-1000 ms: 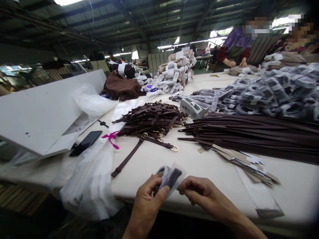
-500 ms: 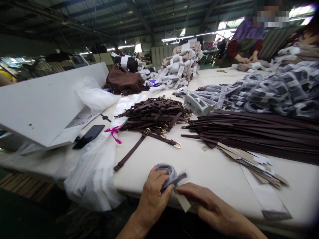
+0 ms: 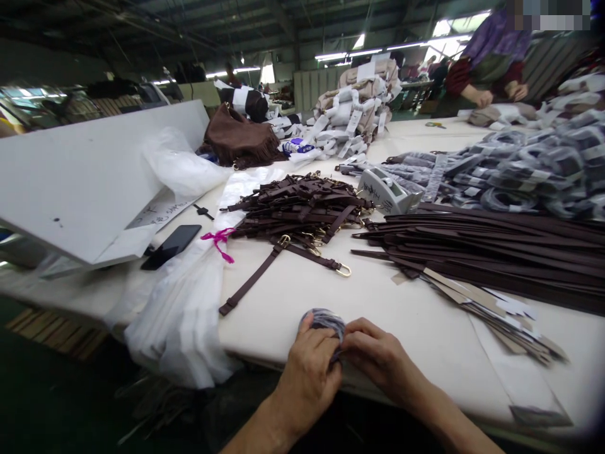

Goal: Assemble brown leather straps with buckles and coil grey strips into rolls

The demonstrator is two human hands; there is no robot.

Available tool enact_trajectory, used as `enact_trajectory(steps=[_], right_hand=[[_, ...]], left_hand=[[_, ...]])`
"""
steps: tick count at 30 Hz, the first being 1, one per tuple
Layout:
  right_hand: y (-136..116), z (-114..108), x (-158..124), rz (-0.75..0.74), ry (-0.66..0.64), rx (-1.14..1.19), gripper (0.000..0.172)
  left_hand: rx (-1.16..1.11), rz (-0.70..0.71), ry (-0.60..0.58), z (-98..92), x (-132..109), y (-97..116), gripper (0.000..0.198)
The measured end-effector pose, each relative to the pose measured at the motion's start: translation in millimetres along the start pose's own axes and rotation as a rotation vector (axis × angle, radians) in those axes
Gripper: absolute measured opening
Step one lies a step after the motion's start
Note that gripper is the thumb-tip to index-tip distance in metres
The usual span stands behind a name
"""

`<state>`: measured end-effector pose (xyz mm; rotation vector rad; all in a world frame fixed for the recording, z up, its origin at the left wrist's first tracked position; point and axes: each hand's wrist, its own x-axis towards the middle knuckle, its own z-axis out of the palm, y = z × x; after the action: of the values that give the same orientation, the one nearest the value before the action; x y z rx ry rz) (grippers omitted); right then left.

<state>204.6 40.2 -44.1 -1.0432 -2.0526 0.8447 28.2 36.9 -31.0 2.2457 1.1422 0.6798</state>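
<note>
My left hand [image 3: 309, 372] and my right hand [image 3: 378, 359] meet at the near edge of the white table [image 3: 387, 309]. Both are closed round a small coiled strap wrapped in thin grey-white paper [image 3: 326, 318], which pokes up between the fingers. Just beyond lies a single dark brown strap [image 3: 265, 271] with a gold buckle. A heap of short brown straps with gold hardware [image 3: 302, 208] sits behind it, and a long stack of flat brown straps [image 3: 491, 249] stretches to the right.
A tape dispenser [image 3: 385, 192] stands mid-table. Wrapped coils [image 3: 520, 167] pile up at the right, cardboard strips [image 3: 482, 302] lie nearer. White plastic bags [image 3: 184, 315] hang over the left edge beside a black phone [image 3: 171, 246] and a white board [image 3: 80, 183]. A person's hands [image 3: 482, 98] work far right.
The paper flap that stuck out from the coil has been folded in. My right hand has closed onto the coil beside my left. The view has shifted slightly downward.
</note>
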Motion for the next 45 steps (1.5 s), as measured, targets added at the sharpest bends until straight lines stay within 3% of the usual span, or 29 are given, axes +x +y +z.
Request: enact_trajectory(steps=[4,9,12,18,21,25,28,30,39,42,45], right_hand=[[-1,-2,4,0.038,-0.001,0.009,0.012],[-4,1,6,0.134,0.011,0.005,0.008],[-6,2,9,0.187,0.02,0.017,0.006],[-7,3,15,0.201,-0.023,0.041,0.01],[-5,6,13,0.168,-0.012,0.042,0.011],[-4,8,9,0.156,0.022,0.04,0.012],[-4,6,10,0.17,0.025,0.043,0.012],[-5,5,11,0.164,0.026,0.054,0.012],[-1,2,14,0.169,-0.015,0.108,0.011],[0,-4,17,0.192,-0.114,0.119,0.014],[0,-9,20,0.173,-0.141,0.122,0.014]], left_hand=[[-0.179,-0.122,-0.024,-13.5,5,4,0.026],[-0.373,-0.344,0.101,-16.8,9,8,0.01],[-0.456,-0.387,0.145,-15.5,9,8,0.005],[-0.338,-0.301,0.116,-10.9,6,7,0.006],[-0.297,-0.241,0.196,-3.6,1,0,0.019],[-0.107,-0.022,0.305,7.7,-9,-17,0.045],[0.064,0.122,0.293,12.0,-12,-26,0.049],[0.11,0.139,0.26,11.9,-13,-26,0.046],[-0.104,-0.364,0.084,-2.4,4,4,0.039],[-0.146,-0.445,0.064,-4.9,8,8,0.037],[-0.131,-0.439,0.062,-3.6,6,9,0.034]])
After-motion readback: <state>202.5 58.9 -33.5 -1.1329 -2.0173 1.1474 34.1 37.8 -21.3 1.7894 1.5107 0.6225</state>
